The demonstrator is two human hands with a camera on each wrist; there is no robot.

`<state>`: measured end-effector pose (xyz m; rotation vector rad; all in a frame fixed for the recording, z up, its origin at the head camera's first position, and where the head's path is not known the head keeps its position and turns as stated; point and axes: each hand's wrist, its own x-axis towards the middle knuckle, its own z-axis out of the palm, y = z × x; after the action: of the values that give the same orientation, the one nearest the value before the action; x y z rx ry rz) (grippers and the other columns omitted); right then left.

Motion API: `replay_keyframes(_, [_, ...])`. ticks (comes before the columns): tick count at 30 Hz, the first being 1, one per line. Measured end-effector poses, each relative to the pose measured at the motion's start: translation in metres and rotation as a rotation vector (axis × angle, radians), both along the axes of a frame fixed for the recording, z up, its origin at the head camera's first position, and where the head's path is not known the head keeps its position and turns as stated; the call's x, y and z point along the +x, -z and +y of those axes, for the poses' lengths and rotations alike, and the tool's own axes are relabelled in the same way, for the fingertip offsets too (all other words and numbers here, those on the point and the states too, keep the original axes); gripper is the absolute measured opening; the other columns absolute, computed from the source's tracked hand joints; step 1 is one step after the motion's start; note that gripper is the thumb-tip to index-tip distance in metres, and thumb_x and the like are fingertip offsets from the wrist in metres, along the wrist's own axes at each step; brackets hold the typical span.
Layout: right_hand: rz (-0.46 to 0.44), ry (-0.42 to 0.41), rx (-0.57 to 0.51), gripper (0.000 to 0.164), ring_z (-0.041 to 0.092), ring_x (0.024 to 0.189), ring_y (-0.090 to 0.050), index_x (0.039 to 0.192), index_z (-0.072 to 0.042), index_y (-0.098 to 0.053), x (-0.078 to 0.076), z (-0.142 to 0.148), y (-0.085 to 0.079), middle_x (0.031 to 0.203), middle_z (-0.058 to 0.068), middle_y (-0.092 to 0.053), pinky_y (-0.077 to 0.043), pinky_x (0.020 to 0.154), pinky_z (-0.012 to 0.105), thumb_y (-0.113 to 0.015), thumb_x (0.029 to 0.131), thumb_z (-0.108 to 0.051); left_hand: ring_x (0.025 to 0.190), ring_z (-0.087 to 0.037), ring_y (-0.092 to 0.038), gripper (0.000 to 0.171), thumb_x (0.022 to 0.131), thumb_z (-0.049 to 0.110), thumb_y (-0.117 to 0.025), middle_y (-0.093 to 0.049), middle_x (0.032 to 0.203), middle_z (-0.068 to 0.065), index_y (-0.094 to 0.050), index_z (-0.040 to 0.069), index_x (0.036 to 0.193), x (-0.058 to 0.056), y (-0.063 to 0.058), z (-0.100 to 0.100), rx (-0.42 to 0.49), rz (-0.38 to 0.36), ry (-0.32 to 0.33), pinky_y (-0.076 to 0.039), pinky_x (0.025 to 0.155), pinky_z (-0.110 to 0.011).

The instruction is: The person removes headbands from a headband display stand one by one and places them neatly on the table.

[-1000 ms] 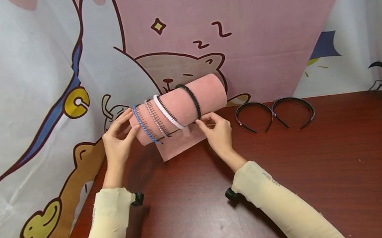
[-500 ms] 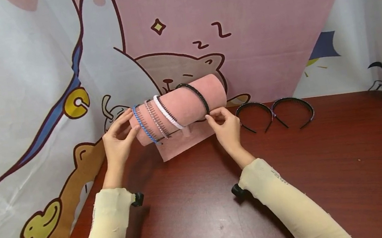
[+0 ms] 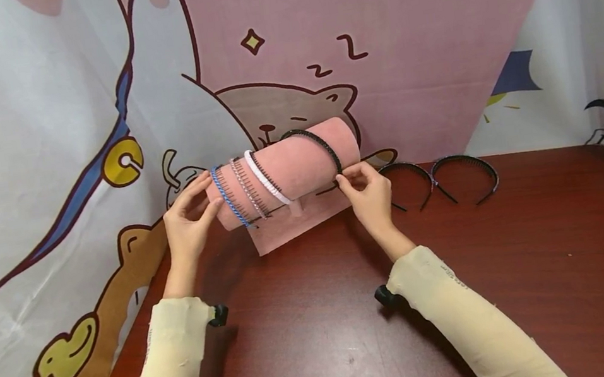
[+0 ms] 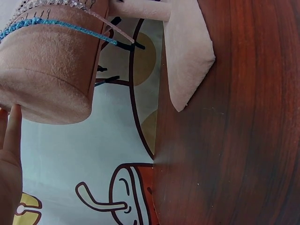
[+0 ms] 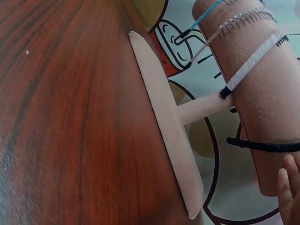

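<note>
While only the head view shows right grip (image 3: 370, 197) pinching black hairband (image 3: 323, 143), left grip (image 3: 185, 224), straight-fingered, touches the roll (image 3: 303, 164)

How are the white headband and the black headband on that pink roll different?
The colours differ: the white headband is pale, and the black headband is dark. The black headband sits nearer the right end of the pink roll; the white headband sits further left. The right hand holds the black headband, while no hand touches the white headband. Both curve over that roll.
</note>
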<state>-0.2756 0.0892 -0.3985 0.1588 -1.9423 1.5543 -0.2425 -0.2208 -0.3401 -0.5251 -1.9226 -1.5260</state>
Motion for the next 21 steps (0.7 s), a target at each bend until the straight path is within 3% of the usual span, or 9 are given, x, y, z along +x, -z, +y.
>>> replay_keyframes(9, [-0.031, 0.024, 0.005, 0.014, -0.007, 0.070, -0.060, 0.091, 0.001, -0.069, -0.002, 0.013, -0.007, 0.087, 0.016, -0.073, -0.050, 0.063, 0.005, -0.074, 0.089, -0.012, 0.119, -0.008, -0.065, 0.035, 0.083, -0.008, -0.074, -0.064, 0.131, -0.026, -0.066, -0.012, 0.118, -0.001, 0.001, 0.000, -0.004, 0.009, 0.001, -0.057, 0.092, -0.017])
replay_keyframes(15, [-0.068, 0.073, 0.019, 0.015, -0.009, 0.067, -0.056, 0.092, 0.000, -0.070, -0.007, 0.029, -0.011, 0.088, 0.017, -0.073, -0.042, 0.059, 0.010, -0.073, 0.089, -0.014, 0.121, -0.008, -0.064, 0.035, 0.083, -0.008, -0.074, -0.064, 0.131, -0.025, -0.067, -0.011, 0.118, -0.001, 0.001, -0.001, -0.011, 0.007, -0.004, -0.056, 0.092, -0.017])
replay_keyframes(21, [-0.073, 0.090, 0.027, 0.015, -0.010, 0.068, -0.057, 0.093, 0.000, -0.071, -0.011, 0.037, -0.015, 0.089, 0.015, -0.073, -0.044, 0.060, 0.009, -0.074, 0.089, -0.014, 0.120, -0.008, -0.064, 0.035, 0.084, -0.008, -0.073, -0.064, 0.131, -0.025, -0.067, -0.012, 0.118, 0.000, 0.001, -0.001, -0.001, 0.012, 0.001, -0.057, 0.092, -0.018])
